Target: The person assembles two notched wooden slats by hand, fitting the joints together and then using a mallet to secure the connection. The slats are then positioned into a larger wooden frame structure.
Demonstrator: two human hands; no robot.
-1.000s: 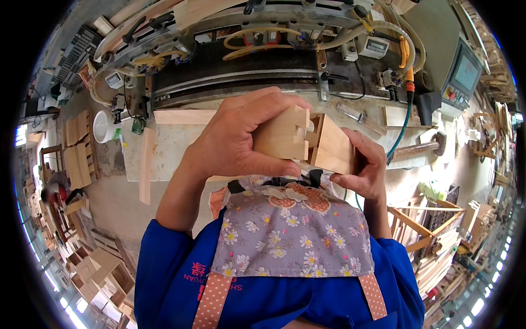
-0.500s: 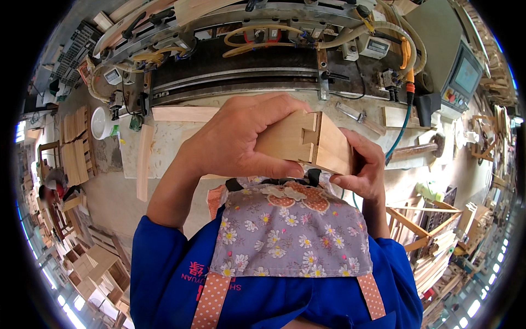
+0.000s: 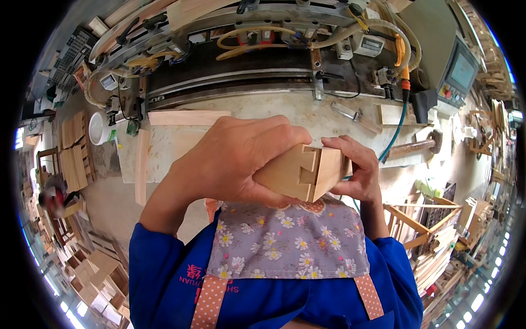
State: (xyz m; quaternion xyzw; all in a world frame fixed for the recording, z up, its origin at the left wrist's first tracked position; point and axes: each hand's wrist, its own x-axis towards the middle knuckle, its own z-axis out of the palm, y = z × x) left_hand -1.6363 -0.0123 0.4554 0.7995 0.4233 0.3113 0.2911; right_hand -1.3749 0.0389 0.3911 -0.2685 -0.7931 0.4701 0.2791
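Observation:
Two pale wooden boards meet at a corner in front of my chest, with a dovetail joint showing along the edge between them. My left hand (image 3: 235,156) is wrapped round the left board (image 3: 280,174), fingers over its top and thumb along its lower side. On the other side, my right hand (image 3: 360,169) grips the right board (image 3: 329,169) between thumb and fingers. The far ends of both boards are hidden by the hands. Below them hangs a grey floral apron flap (image 3: 290,241) over blue clothing.
Beyond the hands a long machine with a metal rail (image 3: 235,74) crosses the bench (image 3: 268,107). Loose wood strips (image 3: 189,117) lie at left; a mallet (image 3: 416,148) and a clamp-like metal tool (image 3: 350,115) lie at right. A control panel (image 3: 457,74) stands far right.
Both hands have brought the joined boards a little lower and nearer my body, tilting them. My right fingers have shifted up to the board's top edge near the joint.

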